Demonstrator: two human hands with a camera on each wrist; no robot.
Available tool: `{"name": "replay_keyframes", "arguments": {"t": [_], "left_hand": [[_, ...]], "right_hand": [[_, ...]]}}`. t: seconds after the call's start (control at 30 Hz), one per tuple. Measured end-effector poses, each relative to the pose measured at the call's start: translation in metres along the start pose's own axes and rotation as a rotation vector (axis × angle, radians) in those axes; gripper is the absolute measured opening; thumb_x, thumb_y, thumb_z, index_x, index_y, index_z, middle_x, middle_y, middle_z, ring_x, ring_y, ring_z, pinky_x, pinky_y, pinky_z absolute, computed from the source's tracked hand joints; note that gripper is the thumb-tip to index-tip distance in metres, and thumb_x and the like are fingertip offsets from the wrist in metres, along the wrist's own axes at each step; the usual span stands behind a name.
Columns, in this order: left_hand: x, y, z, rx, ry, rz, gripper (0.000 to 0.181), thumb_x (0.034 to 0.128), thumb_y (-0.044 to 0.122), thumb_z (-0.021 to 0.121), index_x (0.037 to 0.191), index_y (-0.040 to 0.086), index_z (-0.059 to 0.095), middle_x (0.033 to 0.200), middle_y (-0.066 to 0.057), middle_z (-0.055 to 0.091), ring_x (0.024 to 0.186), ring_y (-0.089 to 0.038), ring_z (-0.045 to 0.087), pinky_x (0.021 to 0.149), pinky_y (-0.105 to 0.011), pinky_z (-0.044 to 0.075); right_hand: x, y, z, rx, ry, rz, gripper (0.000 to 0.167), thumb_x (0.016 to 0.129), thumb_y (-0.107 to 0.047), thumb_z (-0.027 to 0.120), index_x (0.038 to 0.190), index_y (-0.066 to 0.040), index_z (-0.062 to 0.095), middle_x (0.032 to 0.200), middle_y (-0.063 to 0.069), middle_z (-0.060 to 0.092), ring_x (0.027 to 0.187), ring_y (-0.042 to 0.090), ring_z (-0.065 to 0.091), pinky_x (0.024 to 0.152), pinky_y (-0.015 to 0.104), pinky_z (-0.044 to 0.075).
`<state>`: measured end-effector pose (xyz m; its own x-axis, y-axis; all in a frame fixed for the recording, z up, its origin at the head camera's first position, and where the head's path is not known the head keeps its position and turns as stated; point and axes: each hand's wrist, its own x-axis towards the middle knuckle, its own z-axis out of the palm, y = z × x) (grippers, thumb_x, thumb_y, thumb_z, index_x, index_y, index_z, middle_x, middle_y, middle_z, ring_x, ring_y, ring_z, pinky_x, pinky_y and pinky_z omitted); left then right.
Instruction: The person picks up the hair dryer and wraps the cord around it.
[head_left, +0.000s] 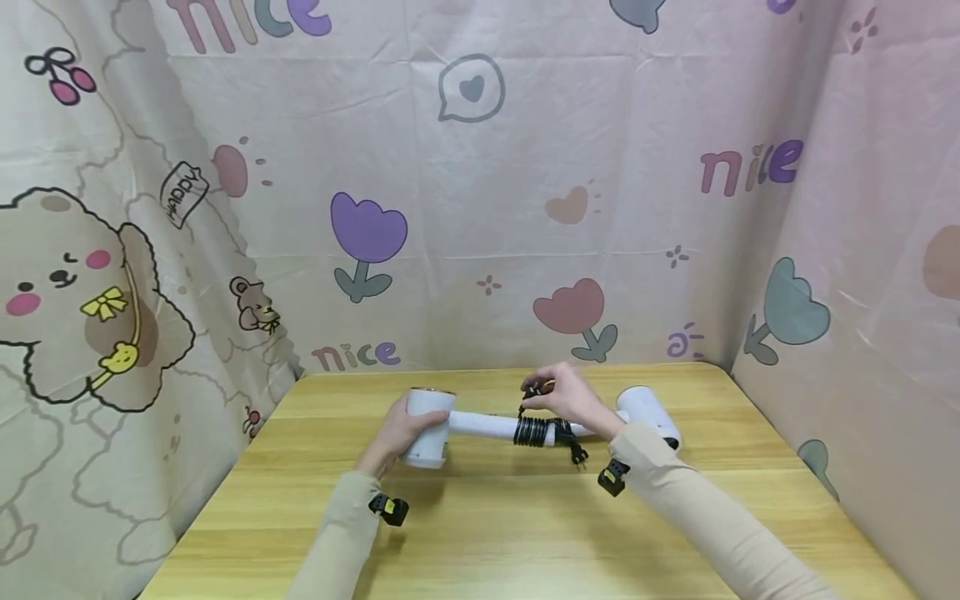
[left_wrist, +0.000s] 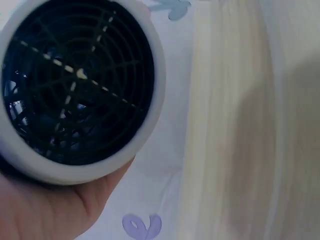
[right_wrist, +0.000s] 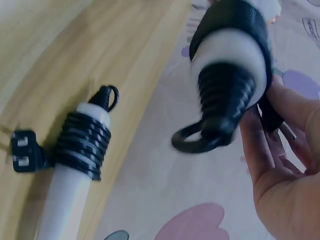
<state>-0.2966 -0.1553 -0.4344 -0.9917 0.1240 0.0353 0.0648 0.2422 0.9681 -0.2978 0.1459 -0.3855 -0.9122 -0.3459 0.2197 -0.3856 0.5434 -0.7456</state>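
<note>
My left hand (head_left: pixel 397 429) grips the barrel of a white hair dryer (head_left: pixel 429 429), thumb across its front. In the left wrist view, the round black grille (left_wrist: pixel 80 75) of this dryer faces the camera. Its white handle points right, with a black cord (head_left: pixel 530 431) coiled round the end. Above that coil my right hand (head_left: pixel 566 396) pinches the cord's plug (right_wrist: pixel 270 117) between thumb and fingers; a metal prong shows in the right wrist view. A second white hair dryer (head_left: pixel 647 410) lies on the right, partly behind my right forearm, its cord (right_wrist: pixel 82 142) likewise wound round the handle.
The second dryer's two-pin plug (right_wrist: pixel 25 152) sticks out beside its coil. Both dryers' handle ends lie close together near the middle of the wooden table (head_left: pixel 480 525). A printed curtain (head_left: pixel 465 225) hangs along the back and both sides.
</note>
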Motion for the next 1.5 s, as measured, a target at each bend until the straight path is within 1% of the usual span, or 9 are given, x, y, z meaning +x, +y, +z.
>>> {"name": "replay_keyframes", "arguments": {"t": [0.13, 0.3, 0.53, 0.73, 0.87, 1.03, 1.13, 1.3, 1.5], "left_hand": [[0.001, -0.009, -0.007, 0.035, 0.035, -0.023, 0.071, 0.0808, 0.03, 0.08, 0.133, 0.001, 0.041, 0.115, -0.022, 0.057, 0.085, -0.026, 0.065, 0.067, -0.039, 0.06], [0.002, -0.016, -0.014, 0.038, 0.06, -0.07, 0.088, 0.0812, 0.034, 0.079, 0.144, 0.0, 0.028, 0.123, -0.026, 0.051, 0.087, -0.028, 0.064, 0.065, -0.04, 0.06], [0.005, -0.022, -0.025, 0.121, 0.098, -0.082, 0.088, 0.0785, 0.044, 0.08, 0.146, 0.006, 0.037, 0.122, -0.024, 0.056, 0.085, -0.027, 0.065, 0.064, -0.039, 0.059], [-0.002, -0.03, -0.032, 0.112, 0.079, -0.157, 0.094, 0.0784, 0.047, 0.079, 0.15, 0.012, 0.029, 0.126, -0.027, 0.053, 0.079, -0.027, 0.067, 0.06, -0.04, 0.059], [-0.012, -0.035, -0.035, 0.16, 0.079, -0.156, 0.09, 0.083, 0.049, 0.074, 0.15, 0.013, 0.025, 0.131, -0.028, 0.048, 0.081, -0.026, 0.066, 0.061, -0.039, 0.059], [-0.023, -0.037, -0.034, 0.271, 0.144, -0.148, 0.093, 0.0831, 0.055, 0.071, 0.146, 0.005, 0.024, 0.123, -0.028, 0.052, 0.083, -0.026, 0.064, 0.062, -0.036, 0.057], [-0.026, -0.036, -0.033, 0.322, 0.187, -0.146, 0.091, 0.0823, 0.056, 0.071, 0.14, 0.003, 0.026, 0.115, -0.028, 0.054, 0.081, -0.027, 0.063, 0.061, -0.035, 0.056], [-0.023, -0.039, -0.036, 0.342, 0.2, -0.144, 0.09, 0.0826, 0.055, 0.072, 0.138, 0.001, 0.026, 0.113, -0.029, 0.055, 0.08, -0.028, 0.063, 0.061, -0.035, 0.056], [-0.008, -0.048, -0.049, 0.283, 0.202, -0.148, 0.101, 0.0803, 0.052, 0.075, 0.145, -0.003, 0.021, 0.123, -0.032, 0.05, 0.088, -0.03, 0.063, 0.066, -0.035, 0.056]], "right_hand": [[0.0, 0.001, 0.016, -0.086, 0.012, -0.063, 0.016, 0.082, -0.012, 0.079, 0.098, -0.016, 0.075, 0.102, 0.003, 0.074, 0.09, 0.017, 0.072, 0.081, 0.033, 0.058], [0.0, 0.004, 0.031, -0.062, 0.022, -0.087, 0.018, 0.085, -0.008, 0.075, 0.102, -0.011, 0.073, 0.107, 0.008, 0.073, 0.091, 0.021, 0.072, 0.08, 0.032, 0.059], [0.001, 0.007, 0.05, -0.032, 0.027, -0.046, 0.016, 0.086, -0.006, 0.073, 0.102, -0.007, 0.069, 0.104, 0.011, 0.071, 0.079, 0.019, 0.071, 0.066, 0.023, 0.057], [0.0, 0.01, 0.067, 0.011, -0.036, -0.003, 0.016, 0.09, -0.004, 0.068, 0.105, -0.004, 0.065, 0.096, 0.011, 0.068, 0.076, 0.02, 0.071, 0.064, 0.024, 0.056], [0.004, 0.014, 0.08, -0.027, -0.031, -0.008, 0.02, 0.09, -0.008, 0.069, 0.11, -0.004, 0.066, 0.1, 0.01, 0.069, 0.08, 0.017, 0.068, 0.068, 0.025, 0.056], [0.012, 0.017, 0.094, -0.053, -0.014, -0.003, 0.025, 0.089, -0.011, 0.071, 0.113, -0.007, 0.067, 0.107, 0.009, 0.069, 0.088, 0.019, 0.066, 0.08, 0.034, 0.056], [0.018, 0.017, 0.097, -0.067, -0.029, -0.018, 0.036, 0.083, -0.01, 0.076, 0.117, -0.005, 0.065, 0.112, 0.01, 0.069, 0.094, 0.023, 0.066, 0.086, 0.039, 0.055], [0.025, 0.018, 0.1, -0.129, -0.086, -0.057, 0.055, 0.074, -0.009, 0.083, 0.124, -0.004, 0.061, 0.121, 0.012, 0.066, 0.107, 0.028, 0.063, 0.095, 0.043, 0.052], [0.024, 0.02, 0.104, -0.107, -0.132, -0.022, 0.057, 0.074, -0.012, 0.085, 0.124, -0.006, 0.06, 0.12, 0.011, 0.065, 0.107, 0.027, 0.063, 0.093, 0.04, 0.053]]}}
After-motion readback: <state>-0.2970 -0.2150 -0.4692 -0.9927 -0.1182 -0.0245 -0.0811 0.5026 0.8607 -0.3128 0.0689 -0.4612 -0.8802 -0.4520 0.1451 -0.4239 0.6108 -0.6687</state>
